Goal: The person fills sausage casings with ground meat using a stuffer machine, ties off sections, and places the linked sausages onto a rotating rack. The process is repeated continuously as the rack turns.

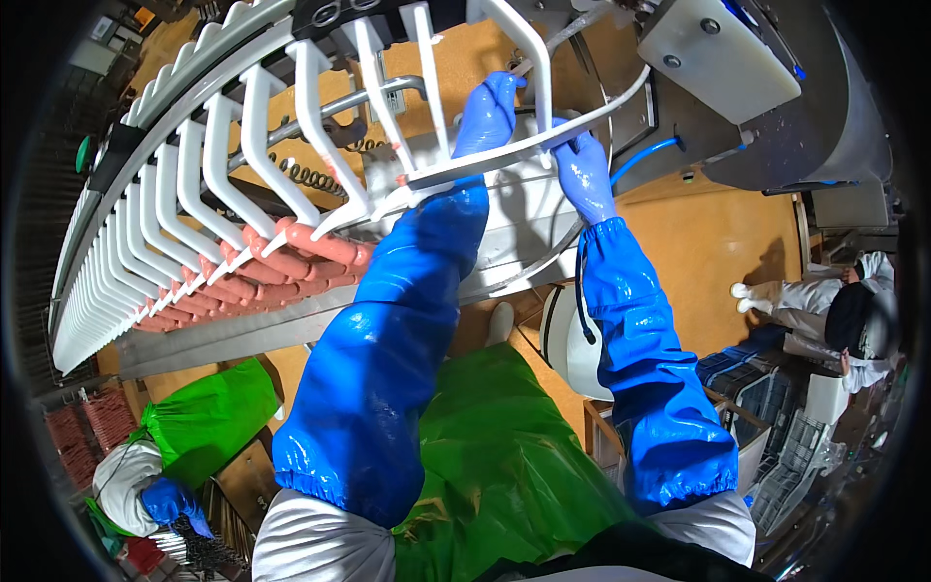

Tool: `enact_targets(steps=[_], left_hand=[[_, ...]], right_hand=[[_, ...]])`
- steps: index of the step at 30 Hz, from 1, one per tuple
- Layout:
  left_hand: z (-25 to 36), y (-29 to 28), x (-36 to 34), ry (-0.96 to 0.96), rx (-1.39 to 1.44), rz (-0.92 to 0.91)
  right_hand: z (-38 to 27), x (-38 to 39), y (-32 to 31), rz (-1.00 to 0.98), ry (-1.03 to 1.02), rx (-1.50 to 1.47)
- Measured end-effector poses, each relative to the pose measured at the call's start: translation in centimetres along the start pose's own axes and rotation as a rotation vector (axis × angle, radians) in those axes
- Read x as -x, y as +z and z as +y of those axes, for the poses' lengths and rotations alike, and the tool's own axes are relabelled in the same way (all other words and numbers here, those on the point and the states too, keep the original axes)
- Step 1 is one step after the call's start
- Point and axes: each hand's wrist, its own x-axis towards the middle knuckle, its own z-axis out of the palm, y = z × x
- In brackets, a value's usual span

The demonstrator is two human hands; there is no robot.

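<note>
Head view: I look down along both my blue-sleeved forearms to a white plastic hook conveyor.
Left grip: my left hand (488, 114), in a blue rubber glove, is closed around the base of one long white plastic hook (529, 58) where it meets the curved white plastic guide rail (504, 155); fingers wrapped, no gap showing.
Right grip: my right hand (585, 173), also gloved in blue, is pressed against the same rail just beside the hook's foot; fingers curled over the rail's edge, thumb side hidden.
Where the hook is: top centre, above both hands, last in the row of white plastic hooks (242, 145) that fans away to my left.
Hidden: my left fingertips lie behind the hook, so I cannot tell how tightly they pinch; the hook's tip is cut off by the top edge; the fisheye bends the rail.
Long axis: the held hook runs from the rail upward and slightly left, away from me; the rail runs lower left to upper right.
Sausages: a string of pinkish-orange linked sausages (291, 257) hangs draped across the lower hooks, well left of my hands.
Nearby: my green plastic apron (504, 456) below; grey metal machine housing (776, 87) at upper right; another person in white clothing (834, 310) at right.
</note>
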Motion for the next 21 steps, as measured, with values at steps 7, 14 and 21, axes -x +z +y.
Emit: enact_targets(steps=[7, 14, 21], left_hand=[[1.1, -0.9, -0.3, 0.116, -0.06, 0.081], [0.8, -0.7, -0.6, 0.071, -0.061, 0.086], [1.9, -1.2, 0.4, 0.064, -0.226, 0.025]], right_hand=[[0.5, 5.0, -0.1, -0.047, 0.101, -0.019], [1.0, 6.6, 0.2, -0.132, 0.149, 0.037], [0.9, 7.1, 0.3, -0.123, 0.111, -0.018]])
